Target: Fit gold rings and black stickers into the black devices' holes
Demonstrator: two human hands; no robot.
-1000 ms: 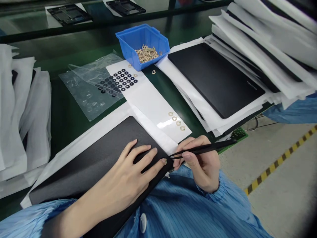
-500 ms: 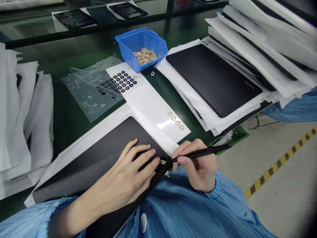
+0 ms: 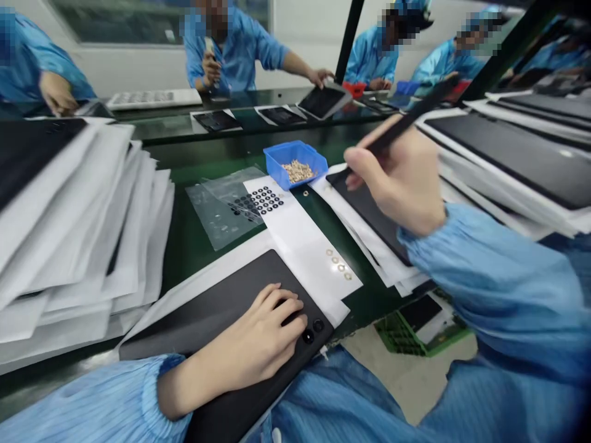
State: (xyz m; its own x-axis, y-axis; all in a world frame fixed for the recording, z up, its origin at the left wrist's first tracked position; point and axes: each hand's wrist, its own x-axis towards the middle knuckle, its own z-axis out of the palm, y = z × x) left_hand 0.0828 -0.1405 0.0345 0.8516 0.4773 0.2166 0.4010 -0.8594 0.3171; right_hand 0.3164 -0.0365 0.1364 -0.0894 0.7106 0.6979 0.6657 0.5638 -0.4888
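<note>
The left hand rests open on a dark tablet panel, its fingers just beside two round black pads at the panel's corner. The right hand is raised, pinching black tweezers above a second dark panel. Farther out on the green desk lie a white sheet with black rings and gold washers, and a blue bin holding more washers.

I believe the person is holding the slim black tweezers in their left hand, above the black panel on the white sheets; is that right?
Not quite: the head view shows the slim black tweezers in the right hand, not the left, above the black panel on the white sheets.
</note>
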